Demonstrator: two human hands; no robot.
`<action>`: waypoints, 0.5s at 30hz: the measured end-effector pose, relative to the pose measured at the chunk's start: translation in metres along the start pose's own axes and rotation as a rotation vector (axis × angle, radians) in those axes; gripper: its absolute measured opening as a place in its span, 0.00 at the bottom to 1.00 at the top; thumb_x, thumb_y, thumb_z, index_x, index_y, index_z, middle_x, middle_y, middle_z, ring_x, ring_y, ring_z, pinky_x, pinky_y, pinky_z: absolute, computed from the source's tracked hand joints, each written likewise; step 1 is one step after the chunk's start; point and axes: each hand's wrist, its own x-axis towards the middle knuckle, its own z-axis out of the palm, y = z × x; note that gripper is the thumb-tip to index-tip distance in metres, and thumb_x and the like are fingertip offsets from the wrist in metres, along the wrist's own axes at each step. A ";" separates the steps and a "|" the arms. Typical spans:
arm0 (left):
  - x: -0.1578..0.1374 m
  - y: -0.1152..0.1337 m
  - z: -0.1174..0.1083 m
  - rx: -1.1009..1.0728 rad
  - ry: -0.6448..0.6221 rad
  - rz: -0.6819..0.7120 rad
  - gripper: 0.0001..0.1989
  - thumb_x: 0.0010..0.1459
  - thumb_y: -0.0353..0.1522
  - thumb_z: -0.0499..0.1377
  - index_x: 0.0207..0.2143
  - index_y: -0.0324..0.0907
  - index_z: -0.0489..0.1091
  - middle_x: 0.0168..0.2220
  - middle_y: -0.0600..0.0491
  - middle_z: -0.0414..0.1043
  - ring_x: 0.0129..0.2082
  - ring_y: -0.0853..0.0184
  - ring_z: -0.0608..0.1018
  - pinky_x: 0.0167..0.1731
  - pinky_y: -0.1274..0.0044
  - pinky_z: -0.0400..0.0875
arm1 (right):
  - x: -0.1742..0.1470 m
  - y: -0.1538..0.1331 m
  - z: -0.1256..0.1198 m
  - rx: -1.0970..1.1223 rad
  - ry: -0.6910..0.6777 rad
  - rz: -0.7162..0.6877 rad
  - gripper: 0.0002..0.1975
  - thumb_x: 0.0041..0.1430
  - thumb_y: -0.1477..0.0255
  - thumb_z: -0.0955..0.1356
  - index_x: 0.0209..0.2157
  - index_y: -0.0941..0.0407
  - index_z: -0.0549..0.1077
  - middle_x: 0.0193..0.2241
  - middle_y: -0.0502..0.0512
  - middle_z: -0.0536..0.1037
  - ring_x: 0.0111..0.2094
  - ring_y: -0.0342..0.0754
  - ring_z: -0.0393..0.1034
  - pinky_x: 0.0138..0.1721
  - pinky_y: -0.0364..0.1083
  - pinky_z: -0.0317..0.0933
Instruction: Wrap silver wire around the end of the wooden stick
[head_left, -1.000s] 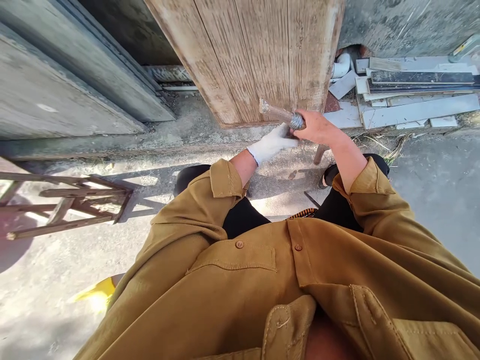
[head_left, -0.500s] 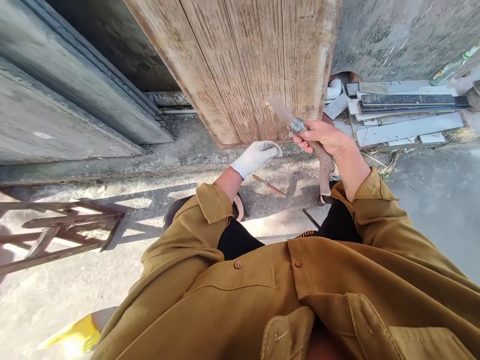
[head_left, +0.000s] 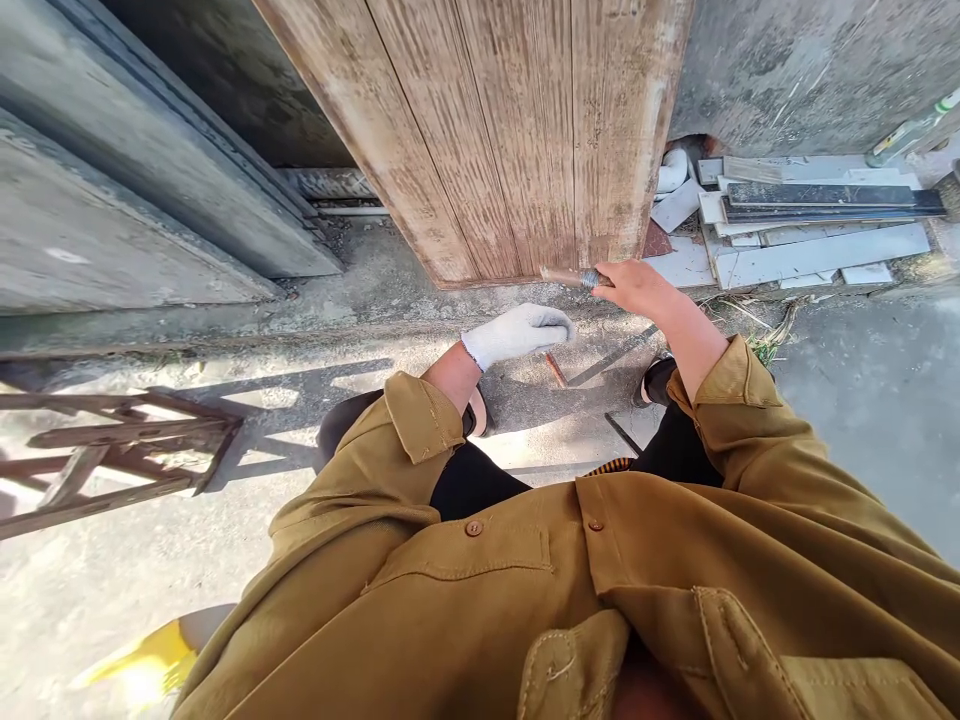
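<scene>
My right hand (head_left: pixel 637 290) is bare and closed around a stick with a pale, tapered piece (head_left: pixel 559 276) at its end. Grey wire (head_left: pixel 590 279) is wound in a band where the two join, right beside my fingers. The stick lies nearly level, and its handle part is hidden behind my hand. My left hand (head_left: pixel 521 335), in a white knit glove, is a little below and left of the wire band. Its fingers are curled together, and whatever they pinch is too small to make out. A thin reddish-brown rod (head_left: pixel 556 370) rests on the ground just under the glove, partly covered.
A plank door panel (head_left: pixel 517 140) leans in front of me. Boards and tile strips (head_left: pixel 821 240) are stacked at right near a glass bottle (head_left: pixel 911 130). A wooden frame (head_left: pixel 135 435) stands at left. A dark bar (head_left: pixel 622 435) lies between my feet. Something yellow (head_left: pixel 142 665) shows at lower left.
The stick has swung from upright and slanted to nearly level, its tip dropping lower. My right hand has rolled over it. My left hand has shifted slightly down and right.
</scene>
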 end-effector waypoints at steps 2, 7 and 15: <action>-0.001 0.003 -0.002 0.069 0.039 0.005 0.15 0.59 0.40 0.61 0.38 0.39 0.81 0.34 0.53 0.81 0.31 0.69 0.75 0.36 0.77 0.70 | -0.002 -0.005 0.002 -0.066 -0.184 -0.032 0.14 0.74 0.68 0.71 0.53 0.60 0.82 0.45 0.67 0.84 0.43 0.57 0.75 0.38 0.49 0.57; 0.003 0.002 -0.005 0.057 0.061 0.043 0.14 0.56 0.40 0.62 0.36 0.39 0.80 0.35 0.52 0.82 0.37 0.65 0.80 0.45 0.74 0.75 | -0.013 -0.010 0.001 0.082 -0.710 -0.357 0.06 0.65 0.71 0.74 0.42 0.56 0.85 0.27 0.50 0.79 0.30 0.47 0.72 0.33 0.45 0.56; 0.008 -0.009 -0.001 -0.317 0.189 0.052 0.09 0.63 0.36 0.64 0.38 0.39 0.77 0.23 0.56 0.67 0.21 0.73 0.67 0.23 0.80 0.62 | -0.015 0.007 -0.008 1.034 0.068 -0.316 0.18 0.66 0.55 0.75 0.35 0.55 0.73 0.29 0.52 0.75 0.28 0.44 0.65 0.32 0.44 0.63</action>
